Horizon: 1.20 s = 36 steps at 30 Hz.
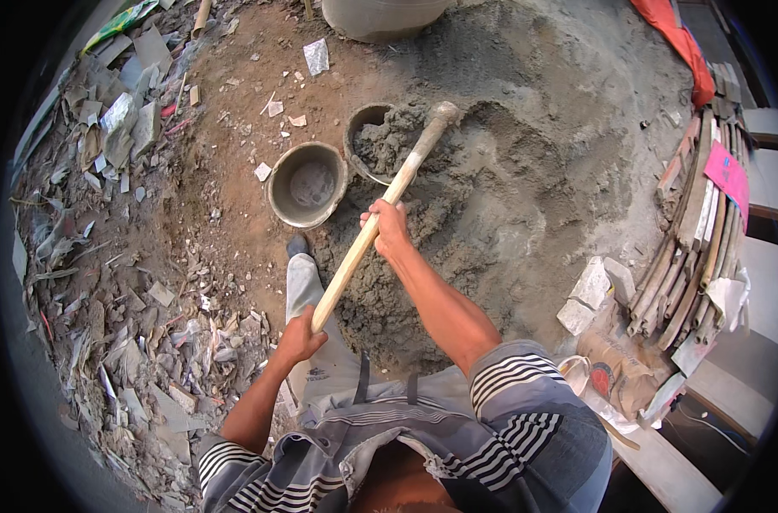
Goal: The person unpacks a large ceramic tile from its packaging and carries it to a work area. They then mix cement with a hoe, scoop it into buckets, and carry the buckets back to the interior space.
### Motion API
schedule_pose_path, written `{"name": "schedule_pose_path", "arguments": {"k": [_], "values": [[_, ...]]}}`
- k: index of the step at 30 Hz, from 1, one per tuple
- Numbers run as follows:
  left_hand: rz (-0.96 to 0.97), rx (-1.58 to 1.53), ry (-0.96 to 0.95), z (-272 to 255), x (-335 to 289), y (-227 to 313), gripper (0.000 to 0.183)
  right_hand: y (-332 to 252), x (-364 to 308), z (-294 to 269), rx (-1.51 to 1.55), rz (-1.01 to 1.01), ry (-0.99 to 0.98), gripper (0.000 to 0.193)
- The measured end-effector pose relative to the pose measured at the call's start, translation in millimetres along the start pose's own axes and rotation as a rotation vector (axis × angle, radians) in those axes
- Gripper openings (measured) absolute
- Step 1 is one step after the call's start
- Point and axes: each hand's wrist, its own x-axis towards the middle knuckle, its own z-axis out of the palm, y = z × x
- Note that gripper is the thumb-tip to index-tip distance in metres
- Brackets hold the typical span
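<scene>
Both my hands grip the pale wooden handle of a hoe [355,265], which slants from lower left to upper right. My left hand [302,337] is closed round its near end, beside my leg. Farther up the shaft, my right hand [388,226] is wrapped round it. The hoe's far end is caked with mortar, and its blade is hidden from view. Under that end, a bucket [351,141] holds lumpy grey mortar [391,141]. Just left of it stands a second bucket [308,185], with only grey residue showing inside. A wet mortar heap [474,222] spreads right of the handle.
Broken rubble and scraps [150,342] cover the ground at left. A large pale container [385,19] stands at the far edge. On the right lie stacked wooden poles [697,231], white block pieces [587,295], a brown sack [624,372] and orange cloth [684,47].
</scene>
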Motion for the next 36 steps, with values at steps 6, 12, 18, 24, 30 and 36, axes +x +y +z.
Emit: {"name": "schedule_pose_path", "arguments": {"k": [6, 12, 18, 24, 30, 36], "values": [[0.105, -0.005, 0.161, 67, 73, -63, 0.044, 19, 43, -28, 0.122, -0.058, -0.057, 0.028], [0.116, -0.186, -0.168, 133, 67, 33, 0.056, -42, 11, -131, 0.112, -0.236, 0.069, 0.020], [0.009, -0.485, -0.551, 212, 85, 138, 0.056, -95, 28, -279, -0.032, -0.250, 0.358, 0.021], [-0.049, -0.422, -0.658, 272, 151, 163, 0.046, -84, 98, -403, -0.134, -0.231, 0.553, 0.022], [-0.544, -0.542, -0.632, 276, 41, 125, 0.032, 100, 50, -410, -0.158, 0.384, 0.484, 0.020], [-0.585, -0.511, -0.625, 223, -1, 159, 0.029, 124, -1, -386, 0.061, 0.524, 0.454, 0.011]]}}
